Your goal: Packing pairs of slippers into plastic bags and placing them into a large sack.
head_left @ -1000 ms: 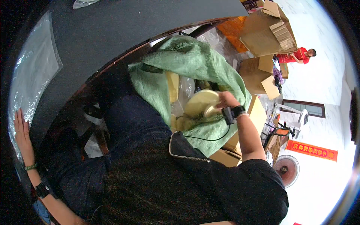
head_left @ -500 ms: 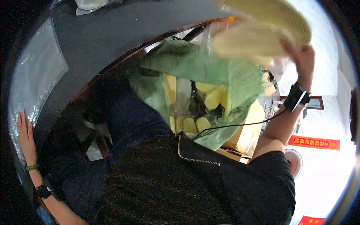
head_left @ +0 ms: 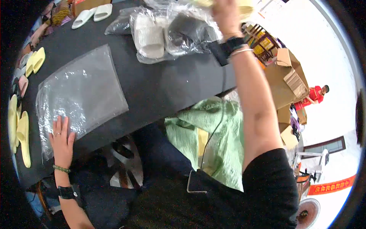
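My left hand [head_left: 62, 141] lies flat with fingers spread on the lower edge of a stack of clear plastic bags [head_left: 89, 86] on the dark table. At the top edge of the picture my right hand [head_left: 227, 17] grips pale yellow slippers [head_left: 244, 9]; the hand and slippers are partly cut off there. Close by it, white slippers [head_left: 150, 40] in clear plastic lie on the table, beside a dark grey pair [head_left: 190, 30], also bagged. Below the table edge a green woven sack [head_left: 225, 129] stands open, with some yellow showing inside.
Along the table's left end stand loose yellow slippers [head_left: 23, 129] and other coloured ones. A white pair [head_left: 93, 16] sits at the far left. Cardboard boxes [head_left: 284, 82] stand right of the table; a person in red [head_left: 314, 95] is beyond them. A black cable [head_left: 211, 133] hangs from my right wrist.
My right hand has carried the yellow slippers from above the green sack to the far side over the table. The view has shifted, showing more table; my left hand stays on the bags.
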`<state>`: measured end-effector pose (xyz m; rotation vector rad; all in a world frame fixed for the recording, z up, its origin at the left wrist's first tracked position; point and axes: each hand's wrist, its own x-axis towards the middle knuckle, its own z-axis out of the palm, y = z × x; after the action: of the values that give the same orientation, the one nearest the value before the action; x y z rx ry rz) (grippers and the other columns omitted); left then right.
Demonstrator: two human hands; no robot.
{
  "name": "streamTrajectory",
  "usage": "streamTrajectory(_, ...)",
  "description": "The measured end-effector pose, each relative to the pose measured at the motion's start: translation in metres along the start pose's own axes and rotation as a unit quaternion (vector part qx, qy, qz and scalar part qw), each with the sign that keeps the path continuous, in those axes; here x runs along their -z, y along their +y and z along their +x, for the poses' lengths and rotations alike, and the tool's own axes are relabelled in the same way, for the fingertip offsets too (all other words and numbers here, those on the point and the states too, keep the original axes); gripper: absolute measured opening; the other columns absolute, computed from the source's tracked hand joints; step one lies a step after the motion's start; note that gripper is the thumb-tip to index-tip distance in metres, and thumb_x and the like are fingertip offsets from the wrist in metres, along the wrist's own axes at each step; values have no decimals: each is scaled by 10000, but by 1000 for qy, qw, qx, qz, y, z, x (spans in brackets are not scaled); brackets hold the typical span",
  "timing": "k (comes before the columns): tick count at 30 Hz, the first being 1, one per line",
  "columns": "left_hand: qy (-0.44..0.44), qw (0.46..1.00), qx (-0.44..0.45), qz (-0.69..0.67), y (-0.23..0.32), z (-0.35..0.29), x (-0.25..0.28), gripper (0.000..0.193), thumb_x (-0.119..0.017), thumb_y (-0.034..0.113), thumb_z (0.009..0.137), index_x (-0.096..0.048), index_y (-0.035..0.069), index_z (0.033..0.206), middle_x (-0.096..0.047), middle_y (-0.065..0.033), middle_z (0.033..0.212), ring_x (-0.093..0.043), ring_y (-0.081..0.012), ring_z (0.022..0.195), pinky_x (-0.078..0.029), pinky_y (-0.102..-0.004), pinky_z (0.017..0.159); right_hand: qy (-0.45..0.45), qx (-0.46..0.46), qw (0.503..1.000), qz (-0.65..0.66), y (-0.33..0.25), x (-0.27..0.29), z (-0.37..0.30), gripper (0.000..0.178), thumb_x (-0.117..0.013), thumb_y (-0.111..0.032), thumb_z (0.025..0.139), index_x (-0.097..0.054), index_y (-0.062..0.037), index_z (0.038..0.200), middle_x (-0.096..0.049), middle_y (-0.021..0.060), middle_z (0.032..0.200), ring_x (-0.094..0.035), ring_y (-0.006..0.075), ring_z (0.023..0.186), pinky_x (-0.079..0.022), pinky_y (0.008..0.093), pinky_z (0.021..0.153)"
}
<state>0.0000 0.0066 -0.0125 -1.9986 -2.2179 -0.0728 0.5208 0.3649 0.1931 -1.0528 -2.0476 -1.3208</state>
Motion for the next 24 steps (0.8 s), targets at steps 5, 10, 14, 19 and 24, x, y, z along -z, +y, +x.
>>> streamTrajectory(5, -12, 1000, 11, -20, 1, -6, 11, 535, -418, 401, 979, -356, 185, 1464, -249, -96, 1556, -214, -348, 1426, -137, -572, 1124, -122, -32, 981, 150, -118, -39, -24, 515, -591, -60, 770, -509, -146, 1271, -459, 121, 1360, -455, 350, 1190, -368, 503, 1011)
streamTrajectory(10, -16, 999, 6, -33, 2, -6, 11, 538, -417, 410, 977, -364, 178, 1459, -252, -99, 1553, -209, -348, 1427, -128, -577, 1127, -114, -17, 971, 210, -118, -10, -15, 544, -608, -52, 747, -525, -152, 1274, -444, 89, 1409, -411, 348, 1255, -309, 508, 1061)
streamTrajectory(14, -31, 999, 6, -20, -4, -9, 10, 532, -416, 403, 981, -365, 174, 1458, -252, -98, 1552, -208, -347, 1428, -135, -574, 1124, 3, 30, 937, 349, -111, 51, -27, 311, -591, -34, 771, -610, -78, 1078, -593, 135, 1138, -541, 318, 1081, -452, 430, 934)
streamTrajectory(19, 15, 999, -27, 25, -21, -2, -16, 518, -409, 386, 991, -348, 203, 1472, -267, -68, 1553, -229, -334, 1425, -183, -539, 1111, -242, -43, 773, 585, -141, 139, -144, 89, -573, -12, 750, -598, -28, 834, -599, 138, 779, -603, 334, 738, -498, 404, 668)
streamTrajectory(24, 46, 992, -77, 88, -56, 6, -32, 487, -353, 367, 1021, -329, 221, 1484, -277, -50, 1554, -239, -281, 1433, -215, -459, 1120, -507, -67, 648, 564, -188, 134, -356, 123, -544, -9, 764, -617, -36, 859, -645, 120, 804, -640, 299, 754, -517, 361, 699)
